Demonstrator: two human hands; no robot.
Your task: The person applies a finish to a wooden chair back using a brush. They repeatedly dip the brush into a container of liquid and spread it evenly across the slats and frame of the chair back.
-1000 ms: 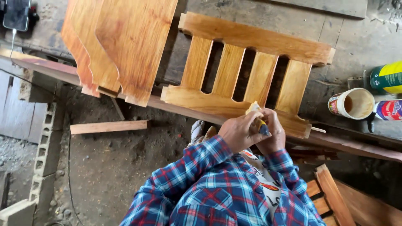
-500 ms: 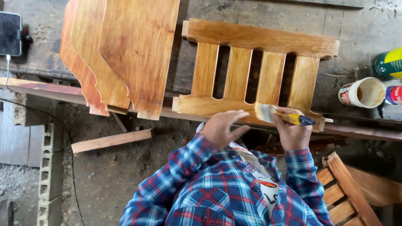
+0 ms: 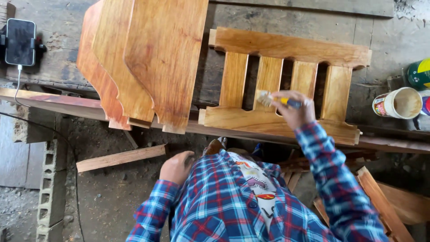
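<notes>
Over the slatted wooden frame (image 3: 286, 85) lying on the workbench (image 3: 376, 27), the right hand (image 3: 296, 109) closes around a yellow-handled brush (image 3: 274, 99), its bristles touching a middle slat. Nearer, the left hand (image 3: 177, 167) hangs loosely curled, holding nothing. At the far right stand an open round can (image 3: 396, 103) with a colourful label and, beside it, a green-and-yellow can (image 3: 419, 73).
</notes>
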